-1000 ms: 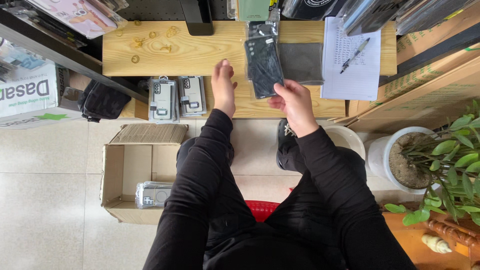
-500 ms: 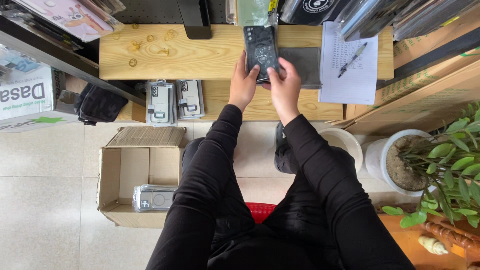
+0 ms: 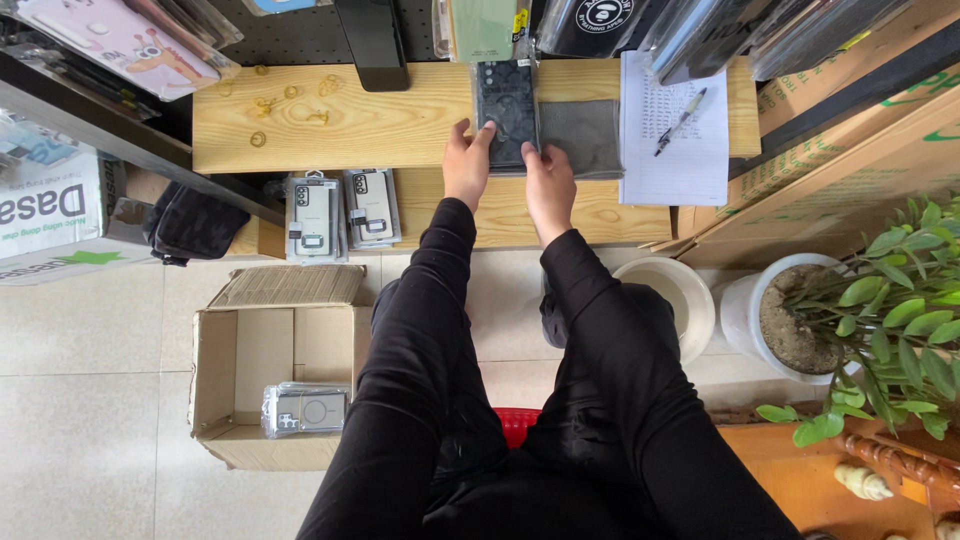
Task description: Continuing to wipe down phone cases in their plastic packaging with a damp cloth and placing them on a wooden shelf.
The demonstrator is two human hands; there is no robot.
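A dark phone case in a clear packet point(image 3: 507, 112) lies on the upper wooden shelf point(image 3: 370, 125), held from both sides. My left hand point(image 3: 465, 165) grips its left edge and my right hand point(image 3: 548, 185) grips its lower right edge. A grey cloth-like pad point(image 3: 590, 135) lies just right of the packet. Both arms wear black sleeves.
A sheet of paper with a pen point(image 3: 682, 120) lies right of the pad. Two packaged phone cases point(image 3: 340, 210) sit on the lower shelf. An open cardboard box point(image 3: 270, 390) holding a packaged case stands on the tiled floor. A white bucket point(image 3: 672, 292) and a potted plant point(image 3: 870, 310) stand at right.
The packet went from being held up in my right hand to lying on the upper shelf. Both hands moved forward and now hold its edges.
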